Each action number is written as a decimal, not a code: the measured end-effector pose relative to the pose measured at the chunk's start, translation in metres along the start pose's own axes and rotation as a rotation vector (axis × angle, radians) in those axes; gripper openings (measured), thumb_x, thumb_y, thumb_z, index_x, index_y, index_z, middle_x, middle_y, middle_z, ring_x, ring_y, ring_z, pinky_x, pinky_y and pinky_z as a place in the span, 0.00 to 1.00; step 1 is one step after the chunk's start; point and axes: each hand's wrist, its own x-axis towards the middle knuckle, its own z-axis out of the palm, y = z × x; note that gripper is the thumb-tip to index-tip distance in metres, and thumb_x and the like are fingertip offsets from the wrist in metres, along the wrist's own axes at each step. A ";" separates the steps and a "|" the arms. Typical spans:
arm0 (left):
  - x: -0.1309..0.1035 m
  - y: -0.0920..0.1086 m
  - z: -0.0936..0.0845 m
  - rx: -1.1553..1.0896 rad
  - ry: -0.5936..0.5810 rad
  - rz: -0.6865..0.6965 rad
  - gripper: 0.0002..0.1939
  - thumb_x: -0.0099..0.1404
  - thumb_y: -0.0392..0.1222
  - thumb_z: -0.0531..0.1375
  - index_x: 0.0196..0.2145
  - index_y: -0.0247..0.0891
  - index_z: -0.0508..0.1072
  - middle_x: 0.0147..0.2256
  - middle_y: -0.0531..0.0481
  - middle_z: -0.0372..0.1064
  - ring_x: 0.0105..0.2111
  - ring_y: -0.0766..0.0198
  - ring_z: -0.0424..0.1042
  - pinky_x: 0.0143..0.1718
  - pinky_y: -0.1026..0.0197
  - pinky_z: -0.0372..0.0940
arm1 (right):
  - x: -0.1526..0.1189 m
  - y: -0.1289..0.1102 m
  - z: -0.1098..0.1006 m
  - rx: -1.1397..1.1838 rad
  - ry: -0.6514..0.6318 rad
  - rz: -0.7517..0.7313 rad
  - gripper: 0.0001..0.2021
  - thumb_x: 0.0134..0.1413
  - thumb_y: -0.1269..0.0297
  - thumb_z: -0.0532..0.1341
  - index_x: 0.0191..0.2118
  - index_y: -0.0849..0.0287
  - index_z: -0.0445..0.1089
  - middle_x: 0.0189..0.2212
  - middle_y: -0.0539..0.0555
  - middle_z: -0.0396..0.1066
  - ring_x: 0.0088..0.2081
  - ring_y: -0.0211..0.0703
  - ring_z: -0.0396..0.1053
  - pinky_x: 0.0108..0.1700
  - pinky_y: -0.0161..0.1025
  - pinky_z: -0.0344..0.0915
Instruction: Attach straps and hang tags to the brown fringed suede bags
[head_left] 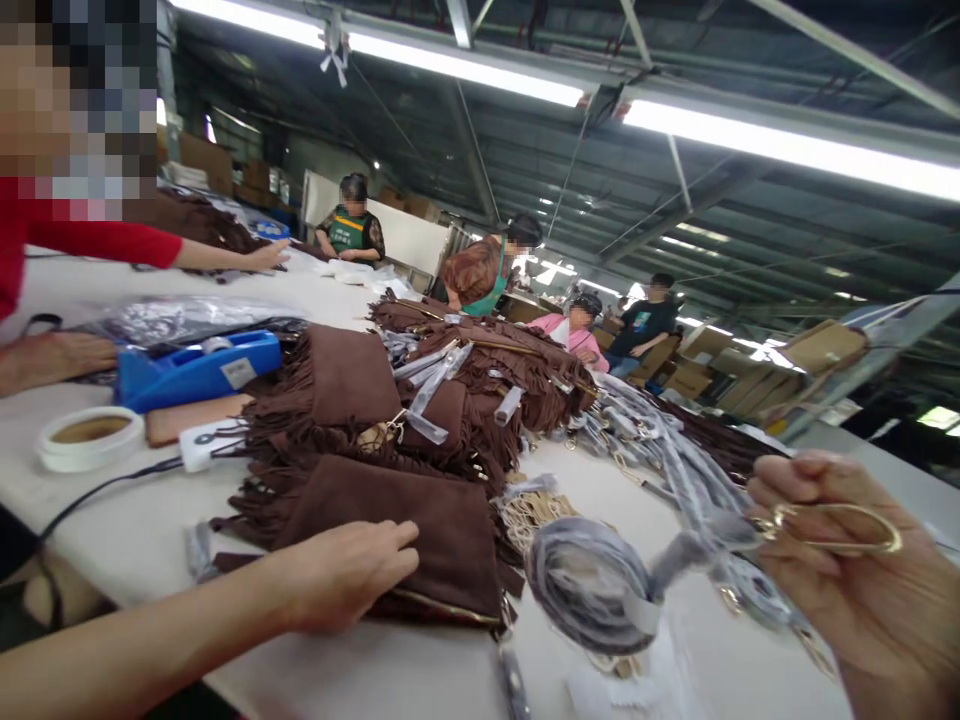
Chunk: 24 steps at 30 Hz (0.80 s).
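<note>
My left hand [349, 575] lies flat with its fingers stretched over a brown fringed bag [420, 530] at the table's near edge. On the right, my right hand [847, 560] is raised with its fingers closed on a coiled strap [589, 580] in clear plastic wrap. A gold clasp [840, 528] at the strap's end lies across that hand, while the coil hangs to its left. Behind the bag are more brown fringed bags [356, 375], stacked in a pile. A bundle of tags with pale strings [536, 510] sits between the bag and the coil.
Wrapped straps [675, 450] spread over the table's right side. At left are a blue tape dispenser [199, 370], a white tape roll [90, 438] and a white power strip [210, 443]. A person in red sleeves [97, 235] reaches in from the left; several people work farther back.
</note>
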 end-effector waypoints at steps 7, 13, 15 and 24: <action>0.012 -0.015 -0.037 -0.051 0.193 0.075 0.18 0.58 0.20 0.53 0.41 0.40 0.67 0.46 0.50 0.69 0.33 0.62 0.74 0.32 0.63 0.65 | -0.033 0.012 0.043 0.161 -0.141 0.196 0.20 0.26 0.65 0.81 0.24 0.56 0.70 0.20 0.45 0.58 0.15 0.23 0.40 0.09 0.19 0.43; 0.023 -0.022 -0.052 -0.001 0.128 0.151 0.15 0.56 0.20 0.56 0.30 0.38 0.74 0.50 0.49 0.71 0.36 0.60 0.75 0.34 0.63 0.66 | -0.038 0.036 0.085 0.335 -0.215 0.218 0.15 0.39 0.61 0.78 0.29 0.59 0.74 0.22 0.45 0.60 0.16 0.22 0.42 0.13 0.16 0.51; 0.025 -0.025 -0.053 -0.018 0.145 0.150 0.18 0.56 0.19 0.55 0.35 0.38 0.75 0.48 0.48 0.73 0.40 0.59 0.75 0.38 0.64 0.67 | -0.041 0.041 0.095 0.371 -0.244 0.201 0.14 0.39 0.61 0.78 0.29 0.58 0.73 0.22 0.46 0.61 0.16 0.22 0.43 0.13 0.16 0.52; 0.013 -0.027 -0.037 0.019 0.107 0.003 0.36 0.54 0.34 0.64 0.60 0.27 0.61 0.66 0.31 0.50 0.56 0.44 0.66 0.54 0.52 0.66 | -0.051 0.097 0.117 0.323 -0.348 0.275 0.14 0.43 0.57 0.77 0.28 0.58 0.75 0.24 0.48 0.66 0.20 0.25 0.52 0.20 0.22 0.56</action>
